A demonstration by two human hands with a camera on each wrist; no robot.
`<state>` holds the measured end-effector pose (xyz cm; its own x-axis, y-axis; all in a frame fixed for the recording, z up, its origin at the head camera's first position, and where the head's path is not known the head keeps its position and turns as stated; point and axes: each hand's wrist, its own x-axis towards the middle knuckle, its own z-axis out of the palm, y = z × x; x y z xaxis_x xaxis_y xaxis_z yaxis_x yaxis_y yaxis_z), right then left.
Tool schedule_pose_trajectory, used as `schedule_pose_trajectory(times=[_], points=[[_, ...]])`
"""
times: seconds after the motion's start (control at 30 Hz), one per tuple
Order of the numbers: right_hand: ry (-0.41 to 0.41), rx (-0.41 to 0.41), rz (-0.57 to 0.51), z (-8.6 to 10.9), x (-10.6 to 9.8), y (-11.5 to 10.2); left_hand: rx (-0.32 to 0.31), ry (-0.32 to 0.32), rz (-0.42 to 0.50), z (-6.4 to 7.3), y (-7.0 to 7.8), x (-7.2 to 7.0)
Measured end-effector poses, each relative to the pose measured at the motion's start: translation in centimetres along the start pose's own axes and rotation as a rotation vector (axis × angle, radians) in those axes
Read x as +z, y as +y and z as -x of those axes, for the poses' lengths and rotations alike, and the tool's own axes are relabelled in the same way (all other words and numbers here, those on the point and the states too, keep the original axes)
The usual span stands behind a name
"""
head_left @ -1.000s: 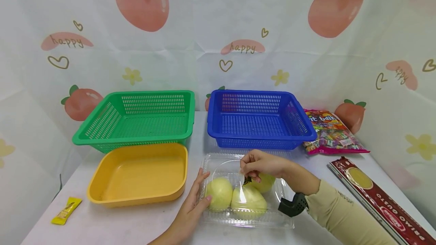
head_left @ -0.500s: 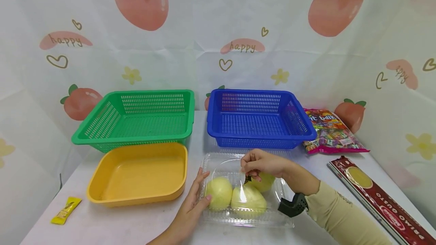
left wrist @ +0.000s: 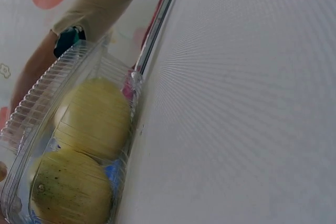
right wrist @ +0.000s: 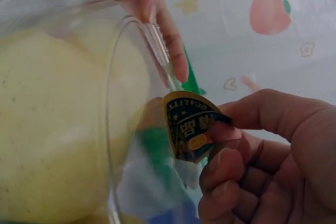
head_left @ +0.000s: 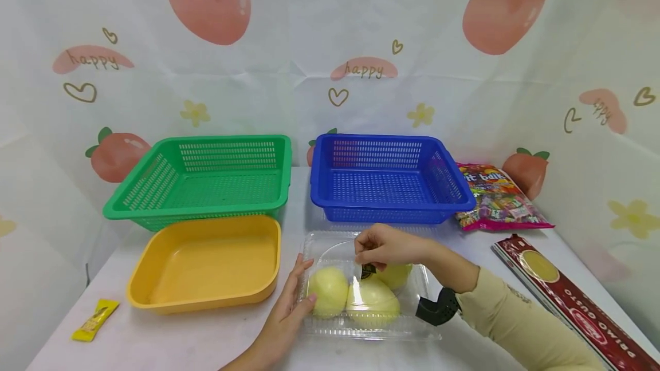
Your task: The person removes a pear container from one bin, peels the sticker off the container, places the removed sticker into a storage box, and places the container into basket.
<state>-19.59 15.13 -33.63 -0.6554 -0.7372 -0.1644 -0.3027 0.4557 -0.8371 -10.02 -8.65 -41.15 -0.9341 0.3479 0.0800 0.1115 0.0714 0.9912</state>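
Observation:
A clear plastic clamshell box (head_left: pixel 330 240) stands near the table's front, lid closed. Through it show three round, pale yellow fruits (head_left: pixel 373 303); their kind is unclear. My left hand (head_left: pixel 289 299) lies along the box's left side, fingers nearly straight and thumb on the lid. Over the lid, my right hand (head_left: pixel 389 248) pinches a black and gold sticker (right wrist: pixel 186 121) between thumb and index finger. In the right wrist view the sticker is bent, part of it hanging free; whether it still sticks to the lid is hard to tell.
Behind the box is a blue basket (head_left: pixel 392 216). A green basket (head_left: pixel 206 209) and a yellow tub (head_left: pixel 203 302) stand left. A small yellow packet (head_left: pixel 95 320) lies far left. A candy bag (head_left: pixel 502 210) and a long red-brown package (head_left: pixel 569 299) lie right.
My right hand has shifted slightly left over the lid, still pinching the sticker. The head view has turned a little to the right. My left hand keeps its place on the box.

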Motion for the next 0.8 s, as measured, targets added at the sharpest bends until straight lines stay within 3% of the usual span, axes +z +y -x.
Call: schedule_pose_trajectory(times=[0.13,0.23,0.5,0.8], points=[[0.046,-0.044,0.137,-0.4,-0.1,-0.5,0.005,0.000,0.006,0.0,-0.1,0.0],[0.043,-0.085,0.180,-0.8,-0.2,-0.4,0.003,-0.002,0.006,0.0,-0.1,0.0],[-0.061,-0.180,0.165,-1.2,-0.7,0.3,-0.004,-0.011,0.001,0.0,-0.1,0.0],[-0.177,-0.154,0.300,-0.6,-1.8,-0.7,-0.019,-0.008,-0.008,0.0,-0.1,-0.1]])
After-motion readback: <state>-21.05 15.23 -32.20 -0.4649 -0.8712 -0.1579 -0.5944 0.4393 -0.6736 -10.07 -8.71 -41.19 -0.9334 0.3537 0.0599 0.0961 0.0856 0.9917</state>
